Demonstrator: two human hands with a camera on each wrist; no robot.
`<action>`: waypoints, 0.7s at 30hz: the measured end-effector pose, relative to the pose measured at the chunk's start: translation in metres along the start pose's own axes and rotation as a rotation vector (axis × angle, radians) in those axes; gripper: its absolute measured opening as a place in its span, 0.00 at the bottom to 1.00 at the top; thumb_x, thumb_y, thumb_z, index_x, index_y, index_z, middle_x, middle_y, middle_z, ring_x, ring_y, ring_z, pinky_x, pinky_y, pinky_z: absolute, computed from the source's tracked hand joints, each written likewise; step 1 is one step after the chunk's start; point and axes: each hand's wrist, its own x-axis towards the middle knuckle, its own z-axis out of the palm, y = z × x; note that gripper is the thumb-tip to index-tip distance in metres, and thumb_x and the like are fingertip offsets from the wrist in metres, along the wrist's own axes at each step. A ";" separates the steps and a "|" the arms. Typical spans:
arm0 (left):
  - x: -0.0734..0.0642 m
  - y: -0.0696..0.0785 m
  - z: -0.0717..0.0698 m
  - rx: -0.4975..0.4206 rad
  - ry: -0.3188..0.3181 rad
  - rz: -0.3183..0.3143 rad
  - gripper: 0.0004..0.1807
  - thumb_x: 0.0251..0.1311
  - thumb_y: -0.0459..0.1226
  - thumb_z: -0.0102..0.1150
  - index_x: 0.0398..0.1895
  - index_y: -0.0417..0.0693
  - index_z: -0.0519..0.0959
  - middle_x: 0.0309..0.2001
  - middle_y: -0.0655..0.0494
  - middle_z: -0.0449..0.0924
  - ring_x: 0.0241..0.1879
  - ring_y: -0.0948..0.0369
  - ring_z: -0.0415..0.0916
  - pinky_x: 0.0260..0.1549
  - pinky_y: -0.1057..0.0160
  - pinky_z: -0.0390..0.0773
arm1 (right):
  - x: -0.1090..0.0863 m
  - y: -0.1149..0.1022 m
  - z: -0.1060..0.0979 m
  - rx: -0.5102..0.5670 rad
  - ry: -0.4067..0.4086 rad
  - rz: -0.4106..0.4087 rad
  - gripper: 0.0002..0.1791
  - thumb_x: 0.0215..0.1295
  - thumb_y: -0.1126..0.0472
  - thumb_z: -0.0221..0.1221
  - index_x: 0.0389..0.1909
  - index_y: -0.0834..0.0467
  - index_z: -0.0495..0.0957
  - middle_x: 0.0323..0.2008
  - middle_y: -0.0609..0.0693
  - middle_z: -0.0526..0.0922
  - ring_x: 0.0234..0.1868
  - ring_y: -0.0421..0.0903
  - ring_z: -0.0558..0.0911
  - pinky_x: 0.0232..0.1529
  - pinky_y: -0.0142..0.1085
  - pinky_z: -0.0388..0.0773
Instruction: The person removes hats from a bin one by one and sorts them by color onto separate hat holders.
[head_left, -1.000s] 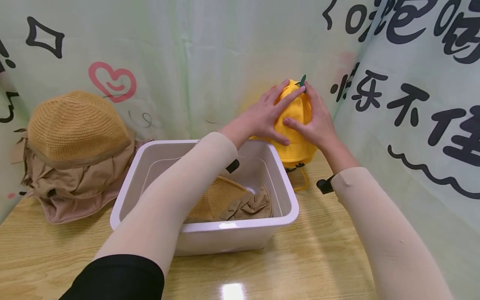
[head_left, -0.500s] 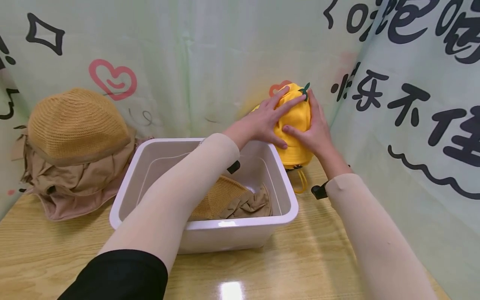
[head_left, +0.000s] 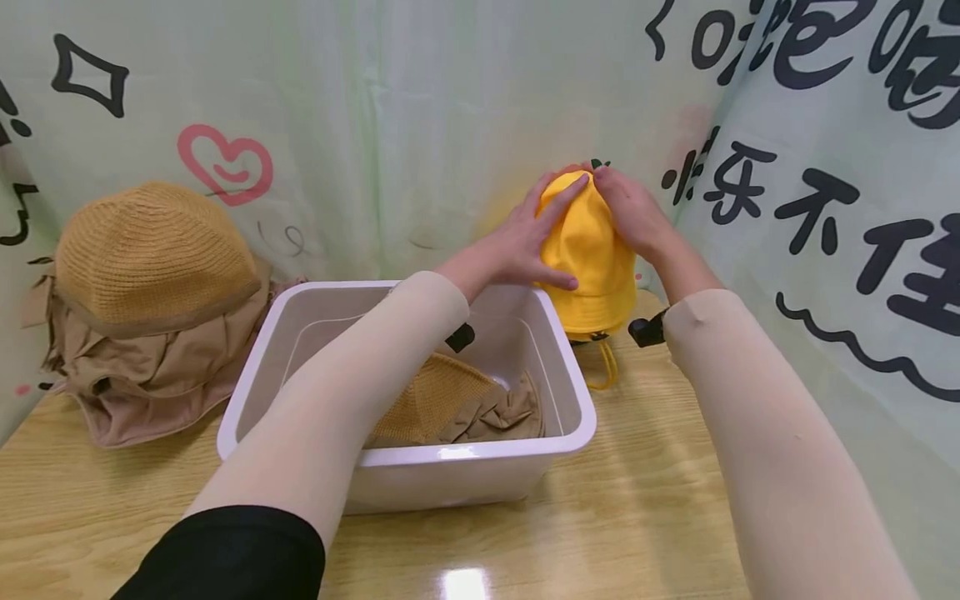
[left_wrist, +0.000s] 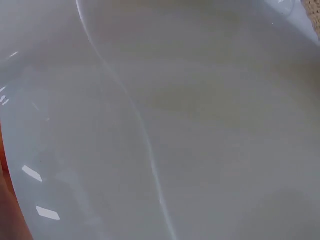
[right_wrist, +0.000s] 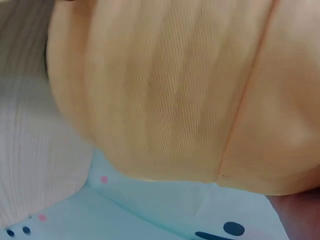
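A yellow cloth bucket hat [head_left: 588,250] stands upright at the back right, just beyond the bin's right rim. A bit of its dark green leaf tip shows at the top, and a yellow cord [head_left: 607,367] hangs below the brim. My left hand [head_left: 513,250] lies along the hat's left side, fingers spread and nearly straight. Against the upper right of the crown rests my right hand [head_left: 641,212], its fingertips at the top beside the leaf and its thumb out of sight. In the right wrist view the hat's yellow fabric [right_wrist: 170,90] fills most of the picture.
A pale plastic bin [head_left: 480,452] stands under my left forearm, with a straw-and-brown cloth hat [head_left: 442,396] inside. Stacked at the left are a straw-topped hat [head_left: 153,254] and a pink-brown hat [head_left: 150,400]. A printed curtain [head_left: 420,125] hangs behind the wooden table [head_left: 600,517].
My right hand has shifted from the hat's front and right side up over its crown, and its thumb no longer shows. The hat's leaf tip has tilted back; my left hand stays against the side.
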 end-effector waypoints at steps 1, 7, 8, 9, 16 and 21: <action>0.000 -0.001 0.001 -0.005 0.004 -0.008 0.69 0.45 0.66 0.70 0.79 0.75 0.28 0.79 0.50 0.20 0.79 0.51 0.35 0.75 0.54 0.48 | 0.003 -0.004 -0.001 -0.007 -0.033 0.030 0.41 0.71 0.26 0.32 0.73 0.46 0.65 0.68 0.57 0.68 0.63 0.58 0.68 0.68 0.54 0.62; -0.003 -0.004 0.004 -0.057 -0.010 -0.094 0.70 0.42 0.66 0.71 0.77 0.82 0.26 0.79 0.52 0.23 0.78 0.50 0.39 0.73 0.53 0.54 | 0.014 -0.010 -0.001 -0.059 -0.119 0.154 0.48 0.64 0.20 0.29 0.73 0.47 0.63 0.66 0.57 0.67 0.62 0.58 0.68 0.65 0.52 0.65; -0.003 -0.005 0.005 -0.074 -0.021 -0.112 0.70 0.42 0.66 0.71 0.76 0.84 0.26 0.79 0.51 0.26 0.78 0.50 0.41 0.72 0.53 0.56 | 0.014 -0.009 -0.001 -0.056 -0.117 0.167 0.49 0.63 0.19 0.28 0.72 0.49 0.63 0.64 0.57 0.68 0.60 0.57 0.69 0.64 0.51 0.66; -0.003 -0.005 0.005 -0.087 -0.033 -0.127 0.70 0.42 0.66 0.71 0.75 0.85 0.26 0.79 0.49 0.30 0.77 0.51 0.44 0.71 0.53 0.58 | 0.015 -0.009 -0.001 -0.047 -0.116 0.175 0.50 0.62 0.19 0.29 0.71 0.50 0.64 0.62 0.57 0.68 0.59 0.56 0.69 0.63 0.49 0.67; -0.007 -0.011 0.001 -0.141 -0.069 -0.085 0.70 0.47 0.64 0.69 0.77 0.76 0.22 0.74 0.44 0.50 0.70 0.54 0.57 0.67 0.61 0.62 | 0.003 -0.007 0.008 -0.074 -0.002 0.101 0.43 0.67 0.23 0.38 0.71 0.48 0.62 0.61 0.57 0.70 0.57 0.56 0.71 0.58 0.47 0.71; -0.008 -0.017 -0.004 -0.276 -0.058 -0.040 0.73 0.48 0.56 0.74 0.78 0.66 0.21 0.78 0.51 0.47 0.73 0.57 0.55 0.71 0.66 0.58 | -0.007 -0.011 0.018 -0.147 0.061 -0.023 0.46 0.59 0.28 0.58 0.76 0.40 0.57 0.68 0.52 0.67 0.60 0.54 0.71 0.60 0.50 0.70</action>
